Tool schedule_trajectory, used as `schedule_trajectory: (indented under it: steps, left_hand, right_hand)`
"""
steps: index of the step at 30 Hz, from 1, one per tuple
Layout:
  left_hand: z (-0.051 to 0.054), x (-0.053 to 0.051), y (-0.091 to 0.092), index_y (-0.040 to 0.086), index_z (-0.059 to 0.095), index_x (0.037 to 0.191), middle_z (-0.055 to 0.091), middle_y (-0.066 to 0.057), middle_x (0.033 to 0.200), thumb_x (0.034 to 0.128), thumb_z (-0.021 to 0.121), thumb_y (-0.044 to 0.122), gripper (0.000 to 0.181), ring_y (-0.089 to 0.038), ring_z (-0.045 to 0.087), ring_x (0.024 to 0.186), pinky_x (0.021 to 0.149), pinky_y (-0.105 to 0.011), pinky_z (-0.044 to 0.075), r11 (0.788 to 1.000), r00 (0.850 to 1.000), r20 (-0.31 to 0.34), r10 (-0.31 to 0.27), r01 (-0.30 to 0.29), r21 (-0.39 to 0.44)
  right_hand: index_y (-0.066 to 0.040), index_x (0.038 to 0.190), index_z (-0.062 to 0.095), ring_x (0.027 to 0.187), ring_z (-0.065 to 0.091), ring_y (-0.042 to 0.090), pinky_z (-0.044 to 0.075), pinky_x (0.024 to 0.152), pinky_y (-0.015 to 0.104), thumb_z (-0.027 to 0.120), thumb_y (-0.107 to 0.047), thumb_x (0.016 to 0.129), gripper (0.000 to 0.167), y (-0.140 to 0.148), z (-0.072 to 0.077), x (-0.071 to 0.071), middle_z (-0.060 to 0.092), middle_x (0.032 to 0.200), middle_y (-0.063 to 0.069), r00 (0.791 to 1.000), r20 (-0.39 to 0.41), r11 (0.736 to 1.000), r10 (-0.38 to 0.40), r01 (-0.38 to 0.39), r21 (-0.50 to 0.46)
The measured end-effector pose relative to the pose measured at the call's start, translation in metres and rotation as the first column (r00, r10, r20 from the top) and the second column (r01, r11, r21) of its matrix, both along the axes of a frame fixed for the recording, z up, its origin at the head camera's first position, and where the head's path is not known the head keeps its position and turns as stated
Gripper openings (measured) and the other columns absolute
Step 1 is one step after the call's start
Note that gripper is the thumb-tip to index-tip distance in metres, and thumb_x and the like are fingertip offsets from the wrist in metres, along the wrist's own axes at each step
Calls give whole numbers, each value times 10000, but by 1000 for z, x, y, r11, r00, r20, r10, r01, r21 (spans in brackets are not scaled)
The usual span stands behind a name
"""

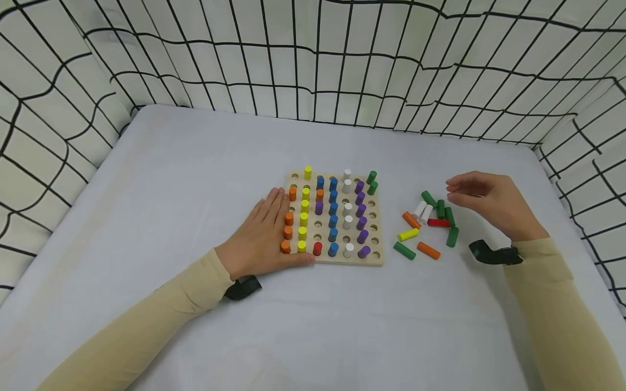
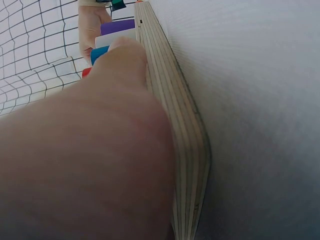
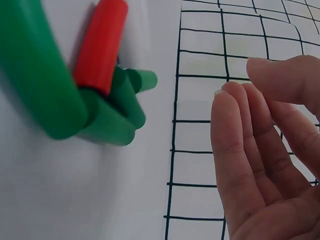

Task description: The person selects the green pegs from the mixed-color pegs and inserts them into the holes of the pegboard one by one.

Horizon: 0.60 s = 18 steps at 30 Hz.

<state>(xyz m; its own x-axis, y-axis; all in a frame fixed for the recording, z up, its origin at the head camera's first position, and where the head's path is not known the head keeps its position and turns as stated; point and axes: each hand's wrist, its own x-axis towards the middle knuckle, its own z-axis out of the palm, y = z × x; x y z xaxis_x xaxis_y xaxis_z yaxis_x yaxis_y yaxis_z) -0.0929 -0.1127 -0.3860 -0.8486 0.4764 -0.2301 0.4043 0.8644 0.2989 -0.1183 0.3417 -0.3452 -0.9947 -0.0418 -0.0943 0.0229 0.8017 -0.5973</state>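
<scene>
White counter spreads before the left hand, whose straight, close-set fingers lie along the left edge of the pegboard, thumb at its near edge. Coloured pegs stand in most holes. Open counter separates it from loose pegs; beside them hovers the right hand, fingers close together, loosely bent. Black-gridded walls rise beyond.

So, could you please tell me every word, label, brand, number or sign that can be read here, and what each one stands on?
None: no readable text in any view.
The wooden board, loose pegs and white surface show no lettering.
The grid-lined backdrop carries only black lines.
Any tiny marking on the dark wrist pieces would be too small to read.
</scene>
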Motion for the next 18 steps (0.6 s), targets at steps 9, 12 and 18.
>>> schedule_trajectory:
  steps: [9, 12, 18]
  left_hand:
    - [0, 0, 0, -29, 12, 1642, -50, -201, 1753, 841, 593, 827, 1309, -377, -59, 1646, 1346, -551, 61, 1000, 1000, 4, -4, 4, 1]
    - [0, 1, 1, -24, 14, 1644, -48, -198, 1754, 839, 591, 830, 1307, -377, -57, 1646, 1346, -552, 61, 1000, 1000, 7, -6, 6, -1]
    - [0, 1, 0, -17, 4, 1645, -56, -195, 1754, 835, 585, 841, 1316, -375, -58, 1647, 1344, -555, 65, 1000, 1000, 5, 3, -3, -9]
  right_hand:
    - [-259, 1318, 672, 1007, 618, -44, 481, 893, 191, 681, -576, 944, 491, 17, -16, 4, 714, 1241, -45, 998, 63, 999, -29, 27, 21]
    - [-256, 1339, 664, 1002, 605, -66, 477, 917, 231, 671, -591, 944, 518, 20, -20, 4, 704, 1299, 6, 996, 81, 999, -25, 22, 30]
    - [-270, 1360, 678, 1033, 593, -91, 490, 951, 228, 641, -590, 962, 512, 28, -24, 2, 710, 1341, 45, 994, 112, 999, 1, -6, 39]
